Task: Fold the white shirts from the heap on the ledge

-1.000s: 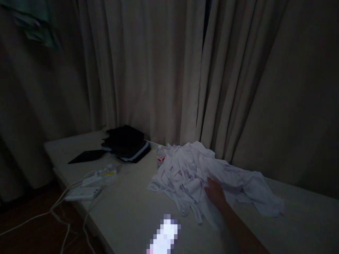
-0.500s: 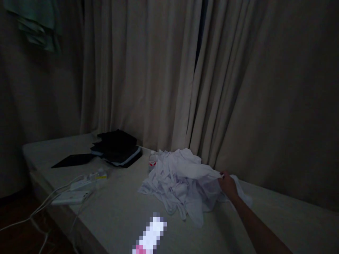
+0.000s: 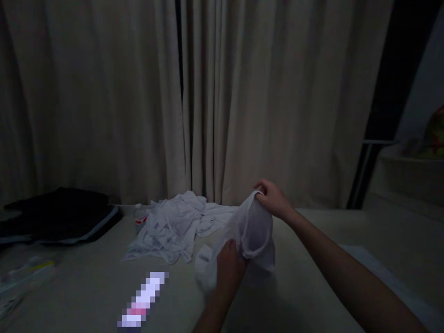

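White garment [image 3: 255,231] between raised right hand [image 3: 274,200] and lower left hand [image 3: 229,267].

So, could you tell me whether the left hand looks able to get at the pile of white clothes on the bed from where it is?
Probably yes. The left hand grips the white garment near the pile of white clothes, with only bare bed surface between them. It would have to let go first.
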The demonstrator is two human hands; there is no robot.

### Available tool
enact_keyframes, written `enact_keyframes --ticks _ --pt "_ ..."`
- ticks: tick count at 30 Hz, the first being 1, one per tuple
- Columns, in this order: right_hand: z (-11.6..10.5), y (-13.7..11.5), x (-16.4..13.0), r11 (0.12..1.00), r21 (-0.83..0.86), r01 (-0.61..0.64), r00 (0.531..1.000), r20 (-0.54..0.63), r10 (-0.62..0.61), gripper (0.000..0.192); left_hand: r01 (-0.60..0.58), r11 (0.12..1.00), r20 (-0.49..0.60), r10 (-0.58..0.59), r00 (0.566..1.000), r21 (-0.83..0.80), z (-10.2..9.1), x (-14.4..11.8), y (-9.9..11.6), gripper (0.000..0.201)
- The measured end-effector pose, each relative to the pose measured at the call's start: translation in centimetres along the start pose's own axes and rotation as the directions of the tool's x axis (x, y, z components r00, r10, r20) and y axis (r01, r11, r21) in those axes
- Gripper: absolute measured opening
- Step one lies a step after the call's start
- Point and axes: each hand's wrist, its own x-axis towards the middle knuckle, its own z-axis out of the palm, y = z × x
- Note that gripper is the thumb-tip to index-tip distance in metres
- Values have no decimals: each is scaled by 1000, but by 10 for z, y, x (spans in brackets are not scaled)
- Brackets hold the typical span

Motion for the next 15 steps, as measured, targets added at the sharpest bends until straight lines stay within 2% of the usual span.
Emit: enact_keyframes --ticks 2,4,6,8,10,12,13,14,15 --pt "-25 19 -16 999 -6 -51 998 48 51 14 -28 990 113 44 993 -138 -9 2 18 34" --pt "-47 47 -31 979 45 -199 979 47 197 8 -74 972 208 121 971 -223 -25 2 27 28" --pt "-63 75 -46 924 128 -360 933 47 357 16 -108 967 280 173 944 -232 -46 4 34 25" --pt "-70 94 -63 866 199 -458 889 77 452 22 -128 955 346 220 912 -269 -67 8 44 30" --pt "-66 100 -90 826 276 -491 870 117 478 26 -110 935 399 247 883 -336 -84 12 55 37" --pt "-49 99 -132 760 441 -478 869 112 482 35 -38 916 428 224 876 -400 -96 14 63 42" --pt "-36 97 -158 665 606 -437 860 67 505 40 12 902 436 197 878 -431 -99 14 65 43" --pt "-19 95 -188 561 725 -400 828 23 560 44 60 884 446 175 878 -464 -101 14 65 43" --pt "1 94 -219 490 774 -401 764 -12 645 49 97 862 454 164 876 -498 -101 13 64 44"
